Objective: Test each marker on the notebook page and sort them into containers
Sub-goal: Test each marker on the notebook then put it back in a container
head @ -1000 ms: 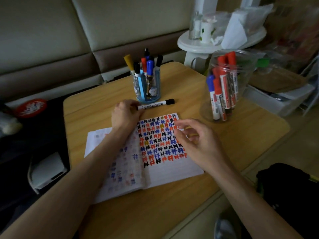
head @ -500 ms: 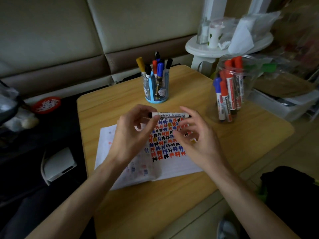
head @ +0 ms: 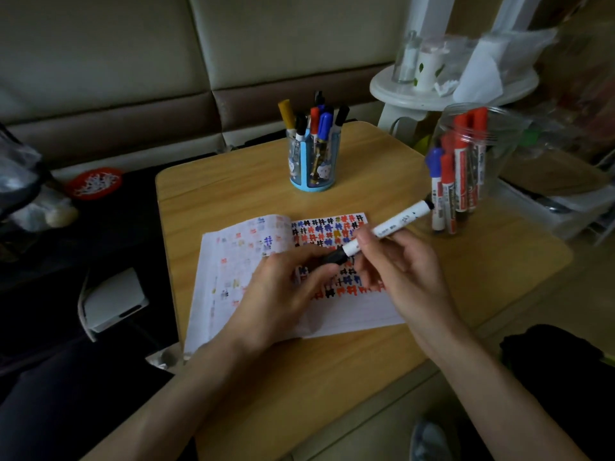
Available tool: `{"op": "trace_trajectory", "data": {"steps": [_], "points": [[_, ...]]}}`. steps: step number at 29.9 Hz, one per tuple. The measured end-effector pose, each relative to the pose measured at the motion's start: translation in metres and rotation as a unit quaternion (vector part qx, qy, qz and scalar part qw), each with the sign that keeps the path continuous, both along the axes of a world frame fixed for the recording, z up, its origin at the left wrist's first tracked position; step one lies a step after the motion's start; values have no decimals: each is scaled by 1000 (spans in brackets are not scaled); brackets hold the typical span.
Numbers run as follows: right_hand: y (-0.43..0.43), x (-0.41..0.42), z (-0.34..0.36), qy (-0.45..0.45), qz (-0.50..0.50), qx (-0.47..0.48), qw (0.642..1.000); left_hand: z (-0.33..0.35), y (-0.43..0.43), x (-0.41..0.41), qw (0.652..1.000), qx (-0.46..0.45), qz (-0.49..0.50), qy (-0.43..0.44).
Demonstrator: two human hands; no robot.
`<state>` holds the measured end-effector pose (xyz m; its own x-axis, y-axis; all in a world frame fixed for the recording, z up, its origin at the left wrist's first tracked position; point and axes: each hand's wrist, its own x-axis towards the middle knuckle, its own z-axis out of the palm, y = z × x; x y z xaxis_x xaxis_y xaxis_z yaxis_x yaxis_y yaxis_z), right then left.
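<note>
Your left hand [head: 283,294] pinches the black cap [head: 332,257] and your right hand [head: 406,271] grips the marker [head: 392,224] by its barrel just above the notebook [head: 349,314], its length slanting away rightward toward the clear jar [head: 499,154], so pull apart along that line

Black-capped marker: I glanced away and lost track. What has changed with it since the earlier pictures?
The marker was lifted off the table from beside the cup. The right hand now holds its barrel, tilted over the notebook, and the fingers of the left hand grip its black cap, which looks still on. Notebook, cup and jar stayed put.
</note>
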<state>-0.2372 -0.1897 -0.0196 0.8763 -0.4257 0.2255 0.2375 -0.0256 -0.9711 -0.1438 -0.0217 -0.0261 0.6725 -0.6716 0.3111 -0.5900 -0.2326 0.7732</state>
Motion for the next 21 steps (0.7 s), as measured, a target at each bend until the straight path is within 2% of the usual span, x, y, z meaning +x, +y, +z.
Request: {"op": "trace_trajectory", "data": {"steps": [5,11,19,21], "points": [[4,2,-7,14,-2,6,1000,4,-1,-7,1000,-1,-21,-11],[4,-2,-4,31,-15,4,999,8,-5,-6,997,5,24,-73],[3,-10,-7,27,-98,5,995,0,-19,-18,967,40,39,-247],[3,-11,-8,36,-111,13,993,0,-22,-19,963,62,27,-259]]}}
